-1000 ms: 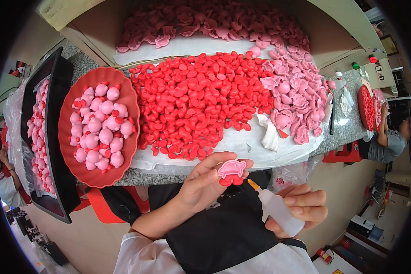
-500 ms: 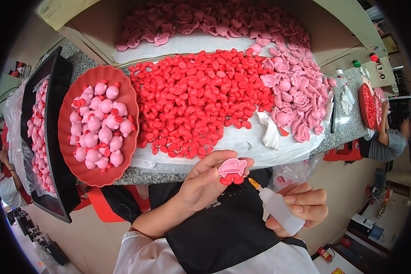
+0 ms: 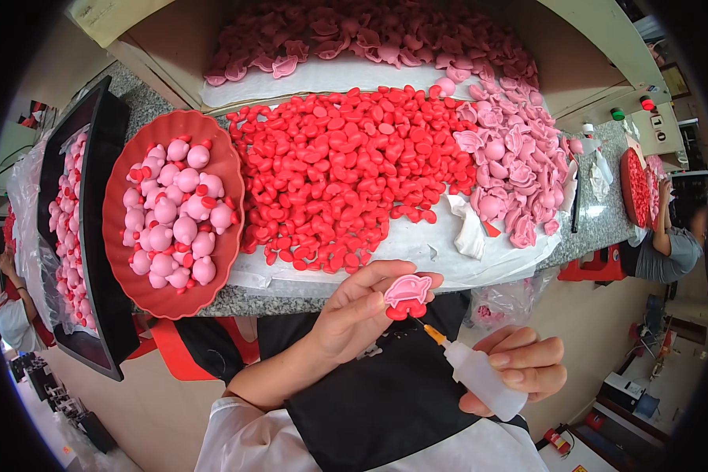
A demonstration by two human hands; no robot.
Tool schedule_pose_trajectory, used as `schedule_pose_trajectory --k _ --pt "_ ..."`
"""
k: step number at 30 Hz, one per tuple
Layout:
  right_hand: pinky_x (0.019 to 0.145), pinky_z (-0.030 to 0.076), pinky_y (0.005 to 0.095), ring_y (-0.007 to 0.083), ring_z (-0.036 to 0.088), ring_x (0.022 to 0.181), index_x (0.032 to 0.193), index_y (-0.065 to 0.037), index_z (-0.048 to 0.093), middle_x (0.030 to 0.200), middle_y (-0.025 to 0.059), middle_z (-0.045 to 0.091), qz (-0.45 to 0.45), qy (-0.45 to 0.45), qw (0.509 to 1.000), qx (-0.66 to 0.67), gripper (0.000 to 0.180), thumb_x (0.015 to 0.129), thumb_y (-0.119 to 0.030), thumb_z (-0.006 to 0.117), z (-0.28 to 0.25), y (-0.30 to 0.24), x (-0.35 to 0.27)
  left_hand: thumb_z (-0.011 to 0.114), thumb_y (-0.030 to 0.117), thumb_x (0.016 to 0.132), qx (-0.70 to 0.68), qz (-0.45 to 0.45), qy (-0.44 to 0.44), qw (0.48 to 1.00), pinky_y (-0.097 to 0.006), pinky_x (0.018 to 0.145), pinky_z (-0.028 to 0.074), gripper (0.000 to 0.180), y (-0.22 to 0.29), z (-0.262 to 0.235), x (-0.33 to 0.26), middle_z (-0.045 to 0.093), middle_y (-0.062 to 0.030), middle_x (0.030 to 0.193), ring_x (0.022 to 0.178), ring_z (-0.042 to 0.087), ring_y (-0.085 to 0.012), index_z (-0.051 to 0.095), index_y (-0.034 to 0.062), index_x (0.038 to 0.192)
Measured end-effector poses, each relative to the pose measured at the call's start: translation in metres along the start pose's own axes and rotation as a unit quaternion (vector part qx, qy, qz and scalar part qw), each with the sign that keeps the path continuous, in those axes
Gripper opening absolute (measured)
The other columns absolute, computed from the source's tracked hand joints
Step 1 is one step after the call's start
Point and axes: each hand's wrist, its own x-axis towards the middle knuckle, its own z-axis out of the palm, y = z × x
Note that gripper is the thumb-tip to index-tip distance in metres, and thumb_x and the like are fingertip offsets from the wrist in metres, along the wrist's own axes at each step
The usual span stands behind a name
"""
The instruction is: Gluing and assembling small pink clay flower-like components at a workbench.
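Between the fingertips and thumb of my left hand (image 3: 352, 315) is a small pink plastic shell (image 3: 408, 289), its hollow side up, with two rounded red pieces (image 3: 406, 310) at its lower edge. My right hand (image 3: 523, 366) is wrapped round a translucent white squeeze bottle (image 3: 480, 377) with an orange needle tip (image 3: 435, 334). The thin dark needle points up and left, its end at or very near the red pieces; whether it touches cannot be made out. Beyond my hands lies a large heap of red bean-shaped pieces (image 3: 354, 173).
A red scalloped bowl (image 3: 118, 252) of pink-and-red figures stands left, beside a black tray (image 3: 94, 236) with more. Pink shells (image 3: 519, 165) are piled right and inside the box at the back. White paper (image 3: 417, 248) lies underneath. Other people work at both sides.
The shell in my left hand has shifted slightly right and tilted. The bottle in my right hand has tipped a little, and its needle now shows against the red pieces.
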Motion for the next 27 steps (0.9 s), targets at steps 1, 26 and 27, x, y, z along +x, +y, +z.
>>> schedule_pose_trajectory --k 1,26,27 --pt "0.049 0.043 0.0214 0.0135 0.043 0.054 0.088 -0.004 0.043 0.08 0.0101 0.043 0.002 -0.008 1.0 0.001 0.05 0.053 -0.014 0.077 0.0006 -0.0009 -0.0003 0.053 0.022 0.076 0.003 -0.001 0.002 1.0 -0.037 0.091 0.03 0.042 0.0006 0.0013 -0.0003 0.043 -0.0211 0.113 0.1 0.047 -0.0274 0.041 0.0071 0.114" --pt "0.046 0.045 0.0224 0.014 0.044 0.054 0.09 -0.002 0.043 0.081 0.0115 0.043 -0.015 -0.012 1.0 0.016 0.053 0.05 -0.011 0.078 0.006 -0.0024 -0.0026 0.052 0.022 0.077 0.011 0.004 -0.001 1.0 -0.036 0.09 0.03 0.041 0.0007 0.0025 -0.007 0.043 -0.0222 0.113 0.099 0.047 -0.0268 0.042 0.0071 0.113" --pt "0.046 0.045 0.0224 0.014 0.044 0.054 0.09 -0.002 0.043 0.081 0.0115 0.043 -0.015 -0.012 1.0 0.017 0.053 0.05 -0.011 0.078 0.0073 -0.0023 -0.002 0.052 0.022 0.077 0.011 0.004 -0.001 1.0 -0.036 0.09 0.03 0.041 0.001 0.0027 -0.0067 0.043 -0.0222 0.113 0.099 0.047 -0.0268 0.042 0.0071 0.113"
